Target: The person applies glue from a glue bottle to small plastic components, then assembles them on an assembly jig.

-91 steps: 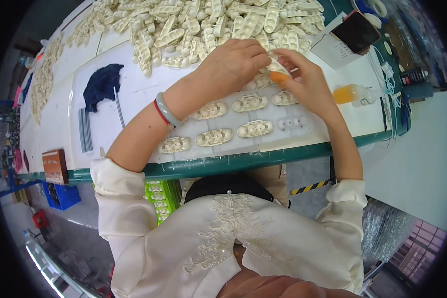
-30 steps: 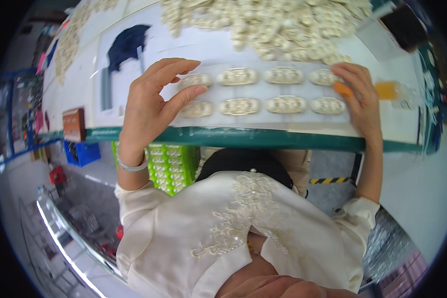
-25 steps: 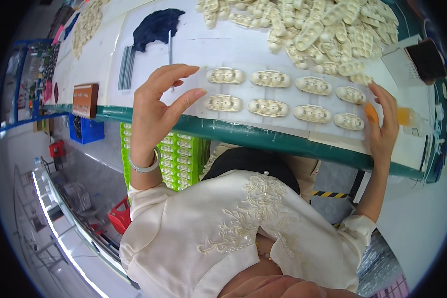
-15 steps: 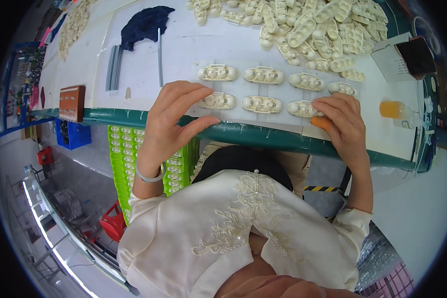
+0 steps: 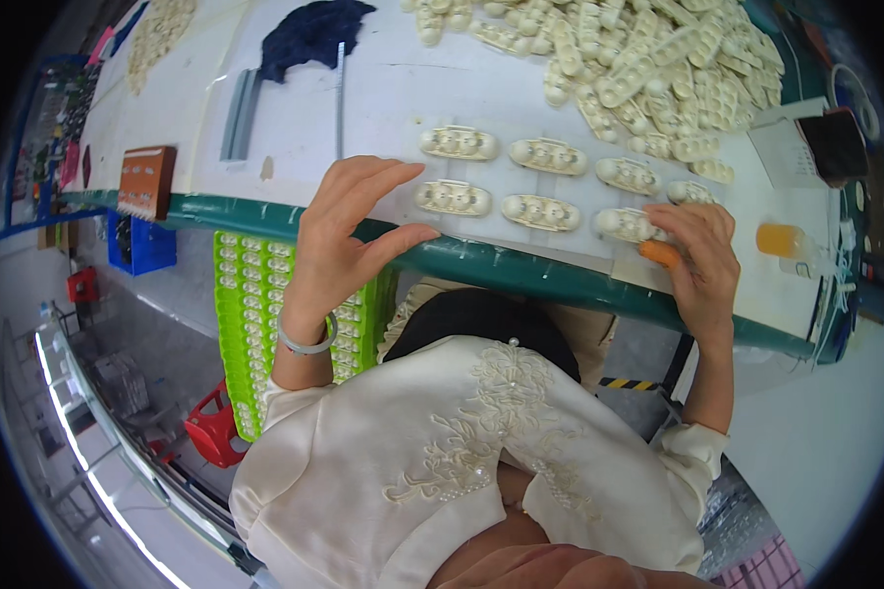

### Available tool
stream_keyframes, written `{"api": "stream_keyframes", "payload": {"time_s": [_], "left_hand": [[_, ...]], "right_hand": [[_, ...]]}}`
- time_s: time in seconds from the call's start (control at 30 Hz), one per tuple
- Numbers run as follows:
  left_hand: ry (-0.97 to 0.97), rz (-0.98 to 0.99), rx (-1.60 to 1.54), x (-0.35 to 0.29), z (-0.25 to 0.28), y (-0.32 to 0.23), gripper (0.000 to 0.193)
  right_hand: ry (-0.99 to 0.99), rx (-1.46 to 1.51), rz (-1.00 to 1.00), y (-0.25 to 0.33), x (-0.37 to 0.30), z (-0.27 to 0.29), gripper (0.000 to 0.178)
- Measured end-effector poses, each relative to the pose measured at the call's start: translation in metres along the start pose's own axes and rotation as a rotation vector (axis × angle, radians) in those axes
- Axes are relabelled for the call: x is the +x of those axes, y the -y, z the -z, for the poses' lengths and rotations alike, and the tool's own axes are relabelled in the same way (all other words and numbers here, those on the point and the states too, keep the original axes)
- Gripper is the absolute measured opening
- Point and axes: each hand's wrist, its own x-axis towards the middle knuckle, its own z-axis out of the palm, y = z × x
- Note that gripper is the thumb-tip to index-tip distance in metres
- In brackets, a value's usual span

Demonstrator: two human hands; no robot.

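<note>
Two rows of cream oblong plastic parts, each with several round cups, lie on a flat pale sheet (image 5: 403,147) near the table edge. My left hand (image 5: 339,231) is open beside the left end of the near row, thumb and fingers spread around nothing. Closest to it lies a cream plastic part (image 5: 453,197), apart from the fingertips. My right hand (image 5: 702,260), an orange cover on one fingertip, closes its fingers on the right end of another cream plastic part (image 5: 623,225). The fingers hide that end.
A large heap of similar cream parts (image 5: 658,74) fills the far right. Dark blue cloth (image 5: 314,37) and grey strips (image 5: 240,116) lie far left. A brown block (image 5: 147,183), an orange-filled bottle (image 5: 780,240) and a phone (image 5: 835,145) flank the work. Green trays (image 5: 250,324) stand below.
The view has shifted, so the table and its parts appear farther right. My left hand is now clear of the nearest part; my right hand stays at the same part.
</note>
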Motion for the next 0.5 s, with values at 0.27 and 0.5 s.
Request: {"api": "stream_keyframes", "payload": {"time_s": [0.27, 0.5], "left_hand": [[-0.001, 0.045, -0.019, -0.003, -0.015, 0.005, 0.041], [-0.026, 0.073, -0.041, -0.003, -0.018, 0.002, 0.036]], "right_hand": [[0.088, 0.015, -0.052, 0.004, -0.001, -0.003, 0.035], [0.047, -0.029, -0.085, 0.007, -0.006, 0.002, 0.037]]}}
